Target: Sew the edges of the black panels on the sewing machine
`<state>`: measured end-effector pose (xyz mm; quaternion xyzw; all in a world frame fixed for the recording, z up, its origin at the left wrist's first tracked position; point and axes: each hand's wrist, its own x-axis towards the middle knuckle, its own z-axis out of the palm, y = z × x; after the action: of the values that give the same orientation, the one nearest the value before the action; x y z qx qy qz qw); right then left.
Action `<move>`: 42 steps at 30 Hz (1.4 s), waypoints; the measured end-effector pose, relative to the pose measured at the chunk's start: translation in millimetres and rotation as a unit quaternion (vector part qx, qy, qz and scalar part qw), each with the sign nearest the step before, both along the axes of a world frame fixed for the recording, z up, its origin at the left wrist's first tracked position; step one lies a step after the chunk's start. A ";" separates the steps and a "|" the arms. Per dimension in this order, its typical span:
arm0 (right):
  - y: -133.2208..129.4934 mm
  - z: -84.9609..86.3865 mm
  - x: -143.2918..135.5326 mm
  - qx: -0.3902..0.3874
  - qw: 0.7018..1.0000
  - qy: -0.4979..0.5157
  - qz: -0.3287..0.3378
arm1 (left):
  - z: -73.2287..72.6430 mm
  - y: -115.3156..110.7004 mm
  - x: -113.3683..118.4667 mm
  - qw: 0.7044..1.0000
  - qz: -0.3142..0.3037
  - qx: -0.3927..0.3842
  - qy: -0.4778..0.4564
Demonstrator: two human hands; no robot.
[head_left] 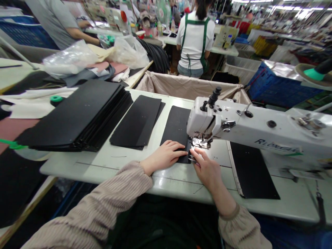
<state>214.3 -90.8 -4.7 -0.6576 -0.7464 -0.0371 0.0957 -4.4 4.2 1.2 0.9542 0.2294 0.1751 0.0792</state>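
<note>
My left hand (167,155) lies flat with fingers stretched over the near part of a black panel (175,122). The panel's right edge runs beside the presser foot (201,142) of a white sewing machine (249,119). Close to the foot, my right hand (209,171) has its fingertips at that same edge. Small metal thread snips (192,159) stick out from under its fingers, points to the left; their handles are hidden in the palm. Further left on the table lie a couple of overlapping black panels (138,121).
A tall stack of black panels (85,110) takes up the table's left side. Right of the needle, another black panel (255,173) with a pale strip along its edge lies under the machine arm. Behind the table hangs a fabric-lined bin (181,84). Two people work beyond.
</note>
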 end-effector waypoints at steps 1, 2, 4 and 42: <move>0.1 -0.2 0.1 0.000 1.000 0.000 0.000 | -0.3 0.0 0.2 1.000 0.001 0.000 -0.002; 0.2 -0.3 0.3 0.000 1.000 -0.001 -0.001 | -0.6 0.1 0.4 1.000 0.002 -0.001 -0.005; 0.1 -0.5 0.7 0.001 1.000 0.000 0.000 | -1.4 0.1 0.6 1.000 0.003 -0.001 -0.012; 0.8 -3.7 2.3 0.019 1.000 0.019 0.007 | -13.3 19.9 14.1 0.997 0.066 -0.033 -0.020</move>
<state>216.6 -90.0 -8.5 -0.6510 -0.7482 -0.0380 0.1220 9.8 24.0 -12.1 0.9301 0.2956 0.1918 0.1033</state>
